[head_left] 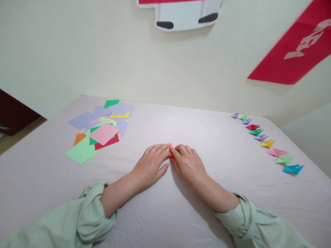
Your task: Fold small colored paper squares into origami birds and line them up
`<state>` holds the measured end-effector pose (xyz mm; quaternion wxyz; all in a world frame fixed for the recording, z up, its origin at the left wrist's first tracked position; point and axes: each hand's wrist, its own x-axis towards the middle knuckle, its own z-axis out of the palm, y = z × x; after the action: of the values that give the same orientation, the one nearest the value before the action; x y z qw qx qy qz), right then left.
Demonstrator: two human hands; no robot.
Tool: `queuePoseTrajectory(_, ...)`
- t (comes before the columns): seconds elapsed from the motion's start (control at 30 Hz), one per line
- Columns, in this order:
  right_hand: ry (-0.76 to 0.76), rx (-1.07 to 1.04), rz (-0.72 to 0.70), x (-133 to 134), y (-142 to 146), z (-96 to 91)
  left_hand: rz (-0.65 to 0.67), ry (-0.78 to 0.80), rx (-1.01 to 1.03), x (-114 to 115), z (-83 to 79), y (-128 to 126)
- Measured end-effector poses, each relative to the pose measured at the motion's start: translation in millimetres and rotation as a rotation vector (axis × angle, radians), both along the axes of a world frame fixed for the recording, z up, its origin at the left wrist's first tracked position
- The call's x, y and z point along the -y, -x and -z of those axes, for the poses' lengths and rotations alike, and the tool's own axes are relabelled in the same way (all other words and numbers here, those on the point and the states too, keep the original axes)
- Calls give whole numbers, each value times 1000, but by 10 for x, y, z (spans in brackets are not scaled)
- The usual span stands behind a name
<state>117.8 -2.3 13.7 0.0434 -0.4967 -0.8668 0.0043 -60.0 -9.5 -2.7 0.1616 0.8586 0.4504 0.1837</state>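
A small piece of orange folded paper (170,150) lies on the light cloth between my hands, mostly covered by fingers. My left hand (153,163) reaches in from the left, its fingertips pressed on the paper's left side and its thumb lower down, apart from the paper. From the other side, my right hand (190,166) has its index finger pressed on the paper, with the other fingers curled. How the paper's folds run under the fingertips is hidden.
A loose pile of coloured paper sheets (104,133) lies at the left of the cloth-covered table (165,217). Along the right edge runs a row of several small folded paper figures, a blue paper figure (293,169) nearest. A wall (165,69) stands behind.
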Motion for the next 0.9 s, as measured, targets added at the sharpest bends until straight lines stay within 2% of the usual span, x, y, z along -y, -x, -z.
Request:
queuePoseTrajectory(0.57,7,0,9,-5,6,9,-39,-65,-159,-2,3,-76)
queuePoseTrajectory(0.9,15,-5,14,-9,14,9,-16,-145,-195,-24,4,-93)
